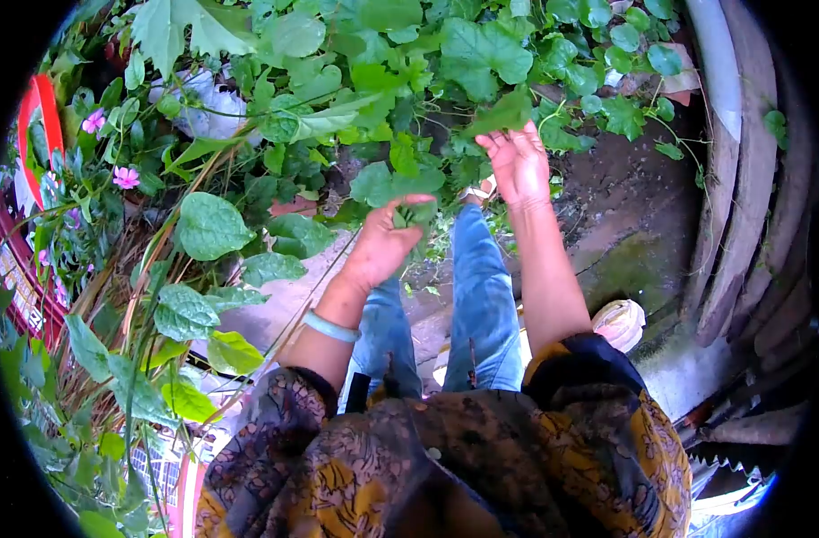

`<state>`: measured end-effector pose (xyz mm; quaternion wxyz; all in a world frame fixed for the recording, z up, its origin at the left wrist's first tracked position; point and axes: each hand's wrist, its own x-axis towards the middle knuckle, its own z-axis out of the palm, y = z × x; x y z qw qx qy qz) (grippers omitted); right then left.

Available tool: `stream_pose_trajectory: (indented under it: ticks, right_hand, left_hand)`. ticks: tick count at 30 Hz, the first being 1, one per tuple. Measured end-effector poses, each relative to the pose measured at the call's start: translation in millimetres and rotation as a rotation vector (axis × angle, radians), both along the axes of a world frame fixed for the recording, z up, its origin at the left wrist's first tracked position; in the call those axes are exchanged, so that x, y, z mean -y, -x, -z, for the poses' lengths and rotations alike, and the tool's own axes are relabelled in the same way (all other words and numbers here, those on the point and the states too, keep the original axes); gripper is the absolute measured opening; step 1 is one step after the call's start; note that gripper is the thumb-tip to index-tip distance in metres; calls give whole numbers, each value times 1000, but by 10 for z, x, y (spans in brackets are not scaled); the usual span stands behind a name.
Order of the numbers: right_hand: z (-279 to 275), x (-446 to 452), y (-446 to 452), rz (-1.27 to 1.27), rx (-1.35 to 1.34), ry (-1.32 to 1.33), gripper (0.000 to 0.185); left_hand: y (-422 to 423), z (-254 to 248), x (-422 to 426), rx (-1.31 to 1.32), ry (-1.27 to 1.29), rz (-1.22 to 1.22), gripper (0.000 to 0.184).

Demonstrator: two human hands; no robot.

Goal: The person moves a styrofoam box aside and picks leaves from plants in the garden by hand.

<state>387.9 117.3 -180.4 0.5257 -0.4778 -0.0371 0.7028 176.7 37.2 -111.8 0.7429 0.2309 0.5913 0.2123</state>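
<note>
My left hand (387, 240), with a pale bracelet on its wrist, is closed around a small bunch of green leaves (416, 218) over my legs. Higher up and to the right, my right hand (519, 166) is raised, palm up, at the lower edge of the leafy vine (485, 58). Its fingertips meet a green leaf (506, 114), which partly covers them.
Broad-leaved stems (214, 226) and pink flowers (126, 177) fill the left side, near a red curved object (40, 134). Long weathered logs (741, 179) line the right. A pale ribbed object (619, 325) lies beside my right forearm, on mossy ground (629, 260).
</note>
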Motion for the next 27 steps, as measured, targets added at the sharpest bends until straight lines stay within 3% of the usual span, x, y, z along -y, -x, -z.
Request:
stream_pose_trajectory:
  ticks: [6, 11, 19, 22, 24, 27]
  right_hand:
    - [-100, 139, -50, 142, -14, 91, 15]
    - [-222, 247, -55, 136, 120, 29, 11]
    - [-394, 59, -210, -45, 269, 13, 10]
    - [-318, 23, -480, -155, 343, 31, 10]
    - [-306, -13, -558, -133, 311, 76, 10]
    - [-416, -28, -621, 13, 77, 29, 19]
  left_hand:
    - [-100, 57, -597, -89, -35, 130, 42]
    - [-337, 324, -585, -323, -483, 263, 41]
    - [-354, 544, -863, -565, -528, 1061, 27]
    - [-295, 460, -758, -571, -426, 1014, 42]
    - [-255, 434, -665, -567, -479, 968, 40]
    - [-263, 370, -674, -523, -469, 866, 46]
